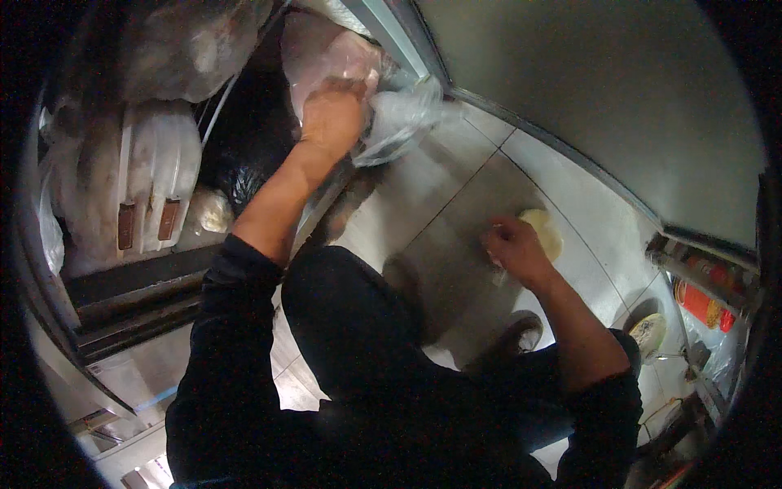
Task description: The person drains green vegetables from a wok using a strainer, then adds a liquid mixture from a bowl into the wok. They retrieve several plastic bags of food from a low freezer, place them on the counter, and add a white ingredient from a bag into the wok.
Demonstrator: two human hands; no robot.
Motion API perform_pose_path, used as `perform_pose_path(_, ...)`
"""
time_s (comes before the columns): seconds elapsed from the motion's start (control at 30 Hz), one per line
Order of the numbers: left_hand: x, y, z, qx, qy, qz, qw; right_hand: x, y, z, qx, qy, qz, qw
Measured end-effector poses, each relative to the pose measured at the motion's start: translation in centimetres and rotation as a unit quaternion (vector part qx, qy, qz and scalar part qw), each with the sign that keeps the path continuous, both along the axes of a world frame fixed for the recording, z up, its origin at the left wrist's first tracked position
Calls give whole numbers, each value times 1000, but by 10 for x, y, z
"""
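My left hand [335, 116] reaches into a dim compartment at the upper left and rests against a clear plastic bag [333, 55] with pinkish contents. Blur hides its fingertips, so whether it grips the bag is unclear. Beside it, a loose part of clear plastic bag [397, 119] hangs over the compartment's edge. Over the tiled floor, my right hand [516, 247] has its fingers curled; whether something small is in them cannot be made out. A pale yellow round thing [542, 233] lies just behind that hand, partly hidden by it.
Translucent containers with brown latches [156, 177] and a black plastic bag [244, 183] fill the compartment at left. A large grey door panel [599, 104] stands at upper right. To the right are a round container [649, 333] on the floor tiles [464, 177] and a red package [699, 302] on a rack.
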State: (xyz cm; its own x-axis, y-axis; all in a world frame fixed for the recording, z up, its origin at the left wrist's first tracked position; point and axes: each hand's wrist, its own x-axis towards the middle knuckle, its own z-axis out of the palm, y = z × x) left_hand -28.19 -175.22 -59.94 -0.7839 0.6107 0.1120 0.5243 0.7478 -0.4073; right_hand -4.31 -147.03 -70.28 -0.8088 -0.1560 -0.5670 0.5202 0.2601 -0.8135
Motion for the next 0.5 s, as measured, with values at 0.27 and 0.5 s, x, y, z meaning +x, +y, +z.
perform_pose_path(0.27,-18,7,-12,-45,6,-32,998,-13,-17,4,-35,1,-17,999)
perform_pose_path(0.5,6,-4,34,217,4,3,976,-17,-10,15,-111,-23,-56,992)
